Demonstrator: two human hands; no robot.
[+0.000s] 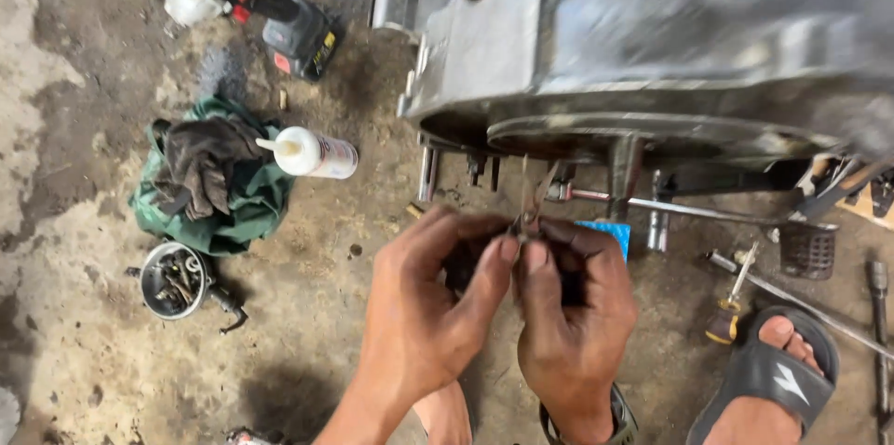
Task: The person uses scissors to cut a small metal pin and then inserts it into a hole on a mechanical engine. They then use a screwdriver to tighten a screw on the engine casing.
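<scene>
Both hands pinching a small thin metal clip beneath the grey cast-metal engine case.

Left hand and right hand fingers are closing narrowly on the clip; fitting seems unfinished, tools lying scattered on the concrete floor.

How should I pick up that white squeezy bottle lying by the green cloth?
Probably grab the white bottle around its fat middle, coming down from above. It lies on its side on the ground, so the round body is open on top. Its thin nozzle points at the green cloth and looks too small to hold well.
</scene>
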